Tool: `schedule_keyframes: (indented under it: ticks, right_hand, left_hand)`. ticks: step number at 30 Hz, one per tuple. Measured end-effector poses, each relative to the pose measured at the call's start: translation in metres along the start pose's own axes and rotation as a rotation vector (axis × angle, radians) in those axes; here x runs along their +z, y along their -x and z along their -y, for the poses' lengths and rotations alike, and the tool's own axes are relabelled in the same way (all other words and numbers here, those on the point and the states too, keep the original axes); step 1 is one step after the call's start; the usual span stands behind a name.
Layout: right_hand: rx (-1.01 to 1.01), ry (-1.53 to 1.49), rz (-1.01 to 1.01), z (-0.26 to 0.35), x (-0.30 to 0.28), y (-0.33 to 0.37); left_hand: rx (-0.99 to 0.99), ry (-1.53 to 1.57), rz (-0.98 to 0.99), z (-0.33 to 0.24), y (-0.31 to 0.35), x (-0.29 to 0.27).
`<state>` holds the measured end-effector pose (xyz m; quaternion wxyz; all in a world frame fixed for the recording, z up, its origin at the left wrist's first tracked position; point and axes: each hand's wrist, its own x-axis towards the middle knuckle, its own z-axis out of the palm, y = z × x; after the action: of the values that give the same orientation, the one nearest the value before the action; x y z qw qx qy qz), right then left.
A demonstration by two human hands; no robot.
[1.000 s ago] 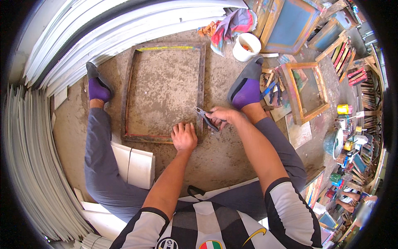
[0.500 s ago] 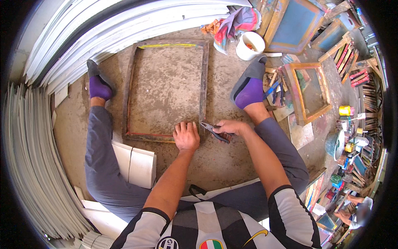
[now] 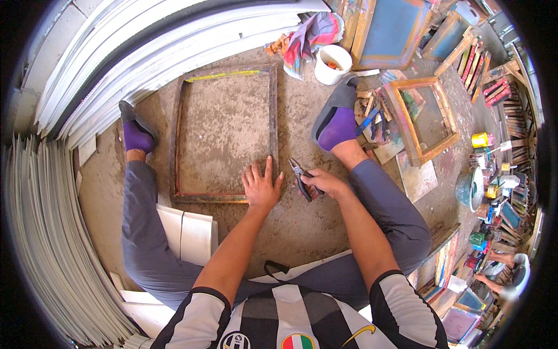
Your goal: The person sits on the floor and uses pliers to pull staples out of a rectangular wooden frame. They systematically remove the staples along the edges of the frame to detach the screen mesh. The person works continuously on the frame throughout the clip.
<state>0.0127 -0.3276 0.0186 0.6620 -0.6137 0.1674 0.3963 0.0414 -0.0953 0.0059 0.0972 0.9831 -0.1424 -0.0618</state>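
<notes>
Now L hand (image 3: 261, 187) lies flat, fingers spread, on wooden frame's (image 3: 225, 135) near corner; R hand (image 3: 325, 182) beside it grips pliers (image 3: 301, 177).

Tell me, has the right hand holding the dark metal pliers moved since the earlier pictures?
Yes. The right hand with the dark metal pliers has drawn slightly away from the rusty rectangular wooden frame, toward the person's right knee, off its corner edge.

Dusty concrete floor (image 3: 302, 232) under a wooden frame (image 3: 224, 136), a white bucket (image 3: 332, 64) (beside crumpled rags (image 3: 314, 35)).
</notes>
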Motion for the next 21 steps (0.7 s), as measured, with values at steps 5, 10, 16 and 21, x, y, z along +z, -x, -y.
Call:
schedule_keyframes:
  ticks: [5,10,16,21]
  right_hand:
    - [-0.021,-0.057,-0.068,0.005,-0.001,0.008]
    - [-0.059,-0.007,-0.113,0.008,-0.008,0.021]
    - [-0.063,0.064,-0.2,0.006,0.003,0.056]
    - [-0.047,-0.023,-0.227,-0.003,0.033,0.076]
  left_hand:
    - [0.041,-0.083,0.033,0.0,-0.002,-0.003]
    - [0.014,-0.078,0.132,-0.012,-0.007,0.0]
    - [0.212,-0.089,0.097,-0.008,0.01,-0.001]
    - [-0.027,0.131,0.06,-0.004,0.04,0.003]
